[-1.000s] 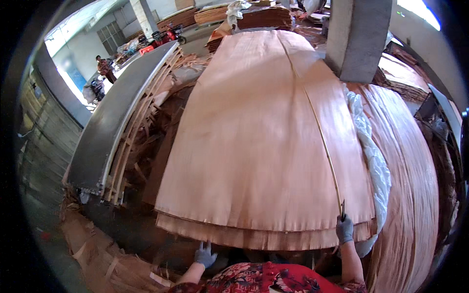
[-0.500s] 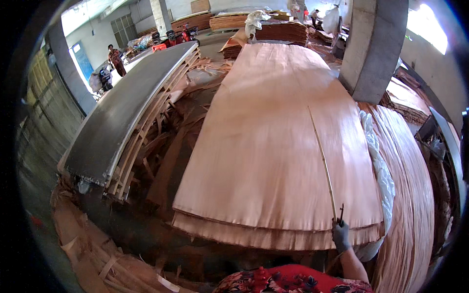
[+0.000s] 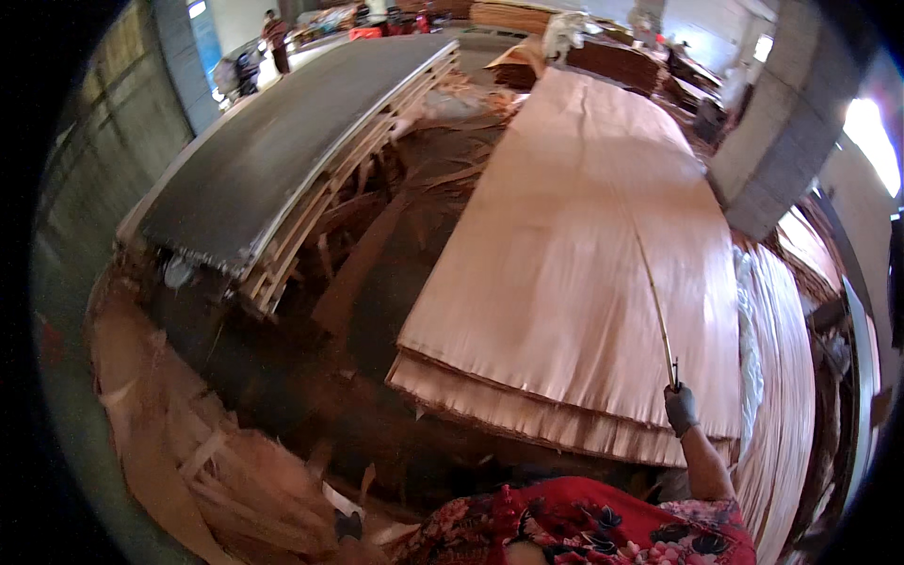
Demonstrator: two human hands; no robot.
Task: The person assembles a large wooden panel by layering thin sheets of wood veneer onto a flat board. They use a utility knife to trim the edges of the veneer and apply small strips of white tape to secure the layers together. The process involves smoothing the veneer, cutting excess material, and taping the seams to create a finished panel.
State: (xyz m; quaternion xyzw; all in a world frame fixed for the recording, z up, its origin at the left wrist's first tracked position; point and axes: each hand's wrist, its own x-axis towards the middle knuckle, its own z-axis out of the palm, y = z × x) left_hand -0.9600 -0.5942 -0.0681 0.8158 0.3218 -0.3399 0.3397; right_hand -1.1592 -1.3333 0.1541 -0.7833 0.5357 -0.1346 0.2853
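My right hand [image 3: 680, 411], in a grey glove, is closed round the near end of a long thin stick [image 3: 656, 297]. A short, dark, slim piece sticks up beside the stick at the same hand; its kind I cannot make out. The stick lies lengthwise over a stack of wide reddish-tan wood veneer sheets [image 3: 556, 254], its far end reaching well up the top sheet. At the lower edge, my left hand [image 3: 347, 524], in a dark glove, is near a pale strip among veneer scraps [image 3: 245, 480]. Its fingers are too blurred to read.
To the left stands a long dark-topped table [image 3: 292, 151] on wooden slats. Veneer scraps litter the floor between it and the stack. Crumpled clear plastic [image 3: 749, 330] and more veneer [image 3: 782, 395] line the right side, near a concrete pillar [image 3: 782, 122]. A person [image 3: 276, 42] stands far left.
The view has swung left, so the stack sits further right. My left hand has come into view at the lower edge. My right hand still grips the stick.
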